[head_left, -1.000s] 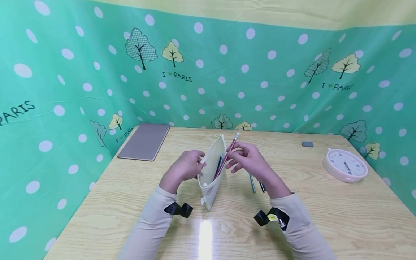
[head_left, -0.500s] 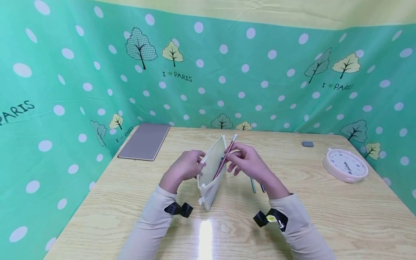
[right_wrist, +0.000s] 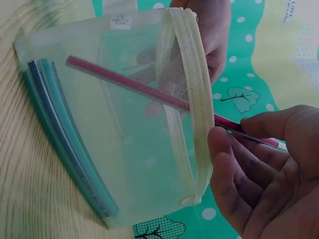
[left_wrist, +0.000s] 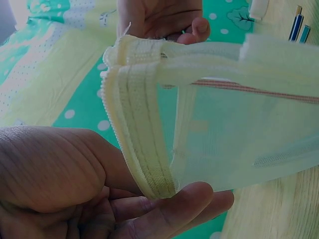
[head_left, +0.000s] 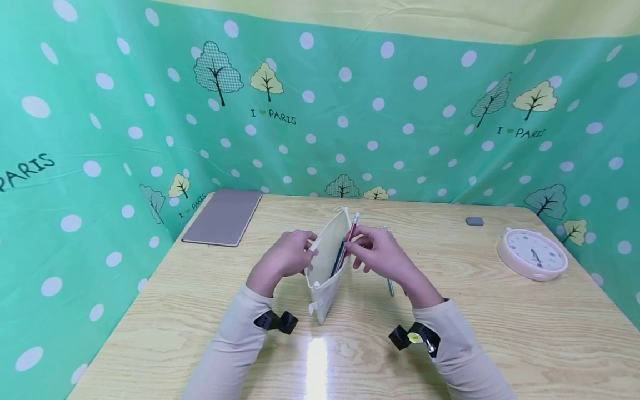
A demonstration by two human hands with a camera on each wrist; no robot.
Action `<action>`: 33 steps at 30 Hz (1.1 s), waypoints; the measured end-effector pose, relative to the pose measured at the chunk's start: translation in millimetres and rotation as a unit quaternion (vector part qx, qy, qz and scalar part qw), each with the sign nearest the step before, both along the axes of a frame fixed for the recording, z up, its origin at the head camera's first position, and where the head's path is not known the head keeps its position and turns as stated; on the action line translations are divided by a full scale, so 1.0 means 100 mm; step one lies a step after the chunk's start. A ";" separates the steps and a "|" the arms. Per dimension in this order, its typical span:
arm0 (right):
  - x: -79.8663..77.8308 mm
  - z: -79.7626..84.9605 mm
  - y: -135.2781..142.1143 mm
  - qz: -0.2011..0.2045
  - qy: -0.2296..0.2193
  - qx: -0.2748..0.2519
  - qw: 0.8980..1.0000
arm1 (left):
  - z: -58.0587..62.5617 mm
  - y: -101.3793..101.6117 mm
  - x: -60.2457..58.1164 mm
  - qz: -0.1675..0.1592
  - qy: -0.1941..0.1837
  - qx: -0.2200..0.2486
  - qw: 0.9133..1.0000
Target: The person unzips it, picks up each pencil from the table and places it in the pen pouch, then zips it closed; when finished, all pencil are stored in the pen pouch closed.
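A pale cream mesh zipper pouch [head_left: 326, 294] stands upright with its mouth spread. My left hand [head_left: 285, 254] holds one side of its zipped rim between thumb and fingers. At the opposite side, my right hand [head_left: 382, 251] pinches a red pencil [head_left: 353, 225] near its white eraser end. Most of the red pencil [right_wrist: 129, 87] shows through the mesh in the right wrist view, slanting inside the pouch. Several blue and teal pencils [right_wrist: 70, 134] lie together along the pouch's bottom. Right thumb and fingertips are right at the zipper edge.
On the wooden table, a teal pencil [head_left: 390, 286] and a dark blue pencil [left_wrist: 296, 26] lie beyond the pouch, partly hidden by my right arm. A grey notebook [head_left: 223, 218] is at back left, a grey eraser [head_left: 474, 221] and pink round clock [head_left: 532, 254] at right.
The red pencil has slid lower and deeper into the pouch, its eraser end moving down and left, with the right hand's fingers closer to the rim. The left hand keeps its hold.
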State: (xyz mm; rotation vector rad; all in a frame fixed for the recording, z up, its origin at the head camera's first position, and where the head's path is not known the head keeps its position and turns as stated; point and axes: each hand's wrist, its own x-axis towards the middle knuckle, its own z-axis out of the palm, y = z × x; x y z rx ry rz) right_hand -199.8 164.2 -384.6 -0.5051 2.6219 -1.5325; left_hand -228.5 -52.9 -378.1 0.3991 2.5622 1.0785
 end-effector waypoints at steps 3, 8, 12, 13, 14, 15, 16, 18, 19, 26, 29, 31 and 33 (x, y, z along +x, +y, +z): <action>0.00 -0.01 -0.01 0.000 0.004 0.000 1.000 | 0.00 0.00 0.01 0.000 0.001 0.000 1.000; 0.01 -0.03 -0.02 -0.028 0.010 -0.007 1.000 | 0.00 0.01 0.02 -0.001 0.000 0.000 1.000; 0.01 -0.02 -0.01 -0.059 0.033 0.001 0.998 | 0.01 0.01 0.02 -0.001 0.001 0.003 1.000; 0.01 -0.02 0.00 -0.063 0.040 0.005 0.997 | 0.01 0.01 0.02 -0.001 0.002 0.002 1.000; 0.01 -0.01 0.01 -0.067 0.049 0.009 0.997 | 0.00 0.01 0.02 -0.001 0.002 0.000 1.000; 0.01 -0.01 0.02 -0.071 0.056 0.013 0.996 | 0.00 0.01 0.01 0.000 0.001 -0.001 1.000; 0.00 0.00 0.03 -0.075 0.063 0.017 0.995 | 0.00 0.01 0.01 0.000 0.000 -0.003 1.000; 0.00 0.00 0.05 -0.077 0.069 0.024 0.994 | 0.00 0.01 0.01 0.000 0.001 -0.007 1.000; 0.00 0.00 0.05 -0.076 0.069 0.029 0.994 | 0.00 0.00 0.01 -0.001 0.001 -0.007 1.000; -0.01 -0.03 -0.01 -0.068 0.069 0.055 0.994 | 0.00 -0.03 0.02 -0.004 0.008 0.000 1.000; 0.00 0.00 0.05 -0.088 0.078 0.054 0.992 | 0.01 -0.02 0.01 -0.003 0.007 0.000 1.000; -0.02 0.03 0.14 -0.108 0.081 0.051 0.990 | 0.01 -0.02 0.01 -0.002 0.008 0.001 1.000; -0.06 0.04 0.27 -0.131 0.077 0.049 0.987 | 0.01 -0.02 0.01 0.001 0.009 0.005 1.000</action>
